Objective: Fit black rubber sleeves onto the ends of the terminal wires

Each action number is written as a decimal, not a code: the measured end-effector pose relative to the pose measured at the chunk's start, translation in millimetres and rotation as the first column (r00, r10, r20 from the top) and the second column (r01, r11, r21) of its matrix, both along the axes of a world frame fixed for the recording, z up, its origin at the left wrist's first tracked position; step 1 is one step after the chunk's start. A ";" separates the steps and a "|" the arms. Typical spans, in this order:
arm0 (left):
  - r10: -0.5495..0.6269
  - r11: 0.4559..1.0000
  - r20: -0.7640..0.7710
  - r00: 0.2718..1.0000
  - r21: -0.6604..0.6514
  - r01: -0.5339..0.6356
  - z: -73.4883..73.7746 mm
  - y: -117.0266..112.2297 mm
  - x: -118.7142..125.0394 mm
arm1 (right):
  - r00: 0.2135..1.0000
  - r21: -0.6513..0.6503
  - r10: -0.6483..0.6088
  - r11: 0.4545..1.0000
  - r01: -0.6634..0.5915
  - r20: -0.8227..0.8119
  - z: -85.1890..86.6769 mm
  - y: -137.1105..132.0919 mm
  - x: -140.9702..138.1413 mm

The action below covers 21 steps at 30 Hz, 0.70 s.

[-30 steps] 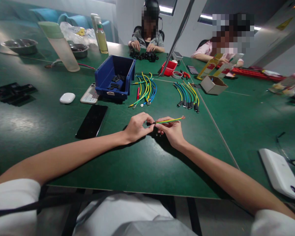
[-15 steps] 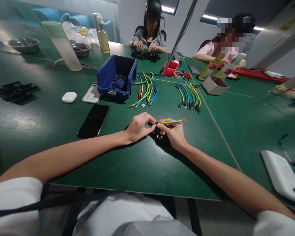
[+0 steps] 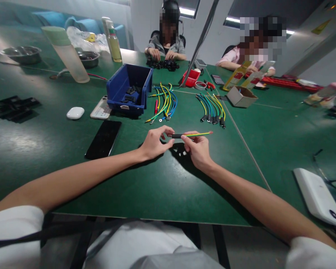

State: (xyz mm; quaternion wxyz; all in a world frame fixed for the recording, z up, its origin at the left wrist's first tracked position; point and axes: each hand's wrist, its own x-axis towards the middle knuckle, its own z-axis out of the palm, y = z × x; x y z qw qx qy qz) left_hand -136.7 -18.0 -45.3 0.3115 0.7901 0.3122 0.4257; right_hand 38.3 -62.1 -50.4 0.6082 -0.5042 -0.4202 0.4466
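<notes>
My right hand (image 3: 198, 147) pinches a yellow-green wire (image 3: 203, 134) just behind its black sleeve (image 3: 178, 136). The wire lies nearly level, with bare copper showing at its right end and a metal lug peeking out of the sleeve at the left. Around that lug end, my left hand (image 3: 154, 142) has thumb and fingers parted; whether a fingertip touches the lug is hard to tell. Small white bits (image 3: 180, 153) lie on the table in the shadow below. Beyond my hands are a loose pile of wires (image 3: 168, 102) and a row of sleeved wires (image 3: 212, 108).
A blue bin (image 3: 126, 109) holds black sleeves. Left of my hands lie a black phone (image 3: 104, 139), another phone (image 3: 100, 108) and a white case (image 3: 75, 113). A small carton (image 3: 242, 98) and a white device (image 3: 319, 196) stand rightward. Two people sit across the table.
My left thumb and fingers have parted from the sleeve, which now shows fully. The right hand still grips the wire. The view has shifted slightly.
</notes>
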 end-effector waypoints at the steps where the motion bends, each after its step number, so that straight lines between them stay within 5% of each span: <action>1: 0.007 1.000 0.003 1.000 -0.026 -0.007 0.1 0.9 0.4 | 1.000 0.005 -0.016 1.000 0.016 -0.021 -0.8 0.7 0.7; 9: 0.023 0.980 0.103 0.994 -0.200 -0.002 -3.4 6.5 2.4 | 0.997 0.021 -0.042 0.999 0.043 -0.060 -6.5 2.8 3.1; 21: 0.004 0.964 0.168 0.986 -0.261 0.041 -11.0 9.0 3.3 | 0.998 0.017 -0.032 0.999 0.033 -0.056 -5.4 1.8 2.8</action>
